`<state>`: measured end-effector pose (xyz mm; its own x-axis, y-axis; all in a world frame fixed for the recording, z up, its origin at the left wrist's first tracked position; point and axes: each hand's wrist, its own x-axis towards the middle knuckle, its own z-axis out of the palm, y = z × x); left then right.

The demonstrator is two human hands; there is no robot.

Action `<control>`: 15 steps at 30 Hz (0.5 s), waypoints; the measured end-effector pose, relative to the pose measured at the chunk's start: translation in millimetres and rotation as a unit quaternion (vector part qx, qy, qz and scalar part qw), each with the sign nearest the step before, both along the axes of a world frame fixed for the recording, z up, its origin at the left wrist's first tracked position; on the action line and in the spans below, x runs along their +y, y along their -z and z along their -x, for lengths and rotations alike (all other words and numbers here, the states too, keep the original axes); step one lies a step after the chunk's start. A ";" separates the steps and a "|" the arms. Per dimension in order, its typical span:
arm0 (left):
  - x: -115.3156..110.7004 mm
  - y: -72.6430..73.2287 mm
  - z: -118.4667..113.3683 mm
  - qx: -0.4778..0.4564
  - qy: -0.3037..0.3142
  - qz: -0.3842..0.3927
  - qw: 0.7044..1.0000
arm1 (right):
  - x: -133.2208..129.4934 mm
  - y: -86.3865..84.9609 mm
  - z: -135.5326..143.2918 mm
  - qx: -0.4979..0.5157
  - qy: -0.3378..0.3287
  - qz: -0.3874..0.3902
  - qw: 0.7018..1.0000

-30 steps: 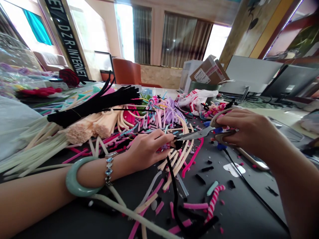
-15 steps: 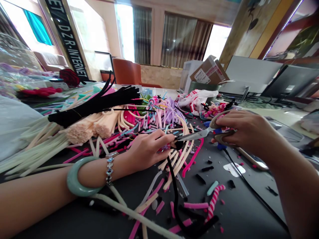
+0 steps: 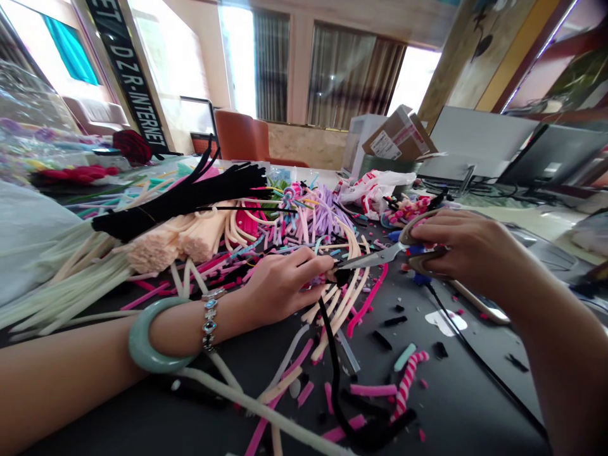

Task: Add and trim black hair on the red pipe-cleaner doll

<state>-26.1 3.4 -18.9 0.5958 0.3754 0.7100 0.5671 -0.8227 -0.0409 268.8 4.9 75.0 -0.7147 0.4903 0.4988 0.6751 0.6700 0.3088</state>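
My left hand, with a jade bangle and a bracelet on its wrist, pinches a small piece that its fingers mostly hide. Some black fuzzy material shows at the fingertips, and a long black pipe cleaner trails down from there onto the table. My right hand has its fingers through the handles of a pair of scissors. The blades point left and meet the black material beside my left fingertips. Whether the blades are parted is hard to see. Cream pipe cleaners lie just behind and below.
Bundles of black, cream and purple pipe cleaners lie at the back left and middle. Cut scraps, a striped pink piece and a black cable are on the dark table. Monitors and a cardboard box stand behind.
Almost nothing differs. Both hands and the scissors stay in place, with only a very slight shift of the left wrist.
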 end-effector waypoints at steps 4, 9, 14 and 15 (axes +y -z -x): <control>-0.2 0.4 -0.1 0.006 -0.004 -0.002 1.000 | -1.5 -1.0 0.7 -0.011 0.016 0.009 1.000; 0.4 0.9 0.7 0.002 0.001 -0.003 1.000 | -2.9 -0.3 -0.1 -0.009 0.037 0.021 0.999; 1.0 0.8 1.0 -0.002 0.005 -0.003 1.000 | -3.0 0.1 0.3 -0.010 0.021 0.004 1.000; 0.9 0.7 1.0 -0.003 0.005 -0.004 1.000 | -2.9 0.2 0.4 -0.009 0.019 0.001 1.000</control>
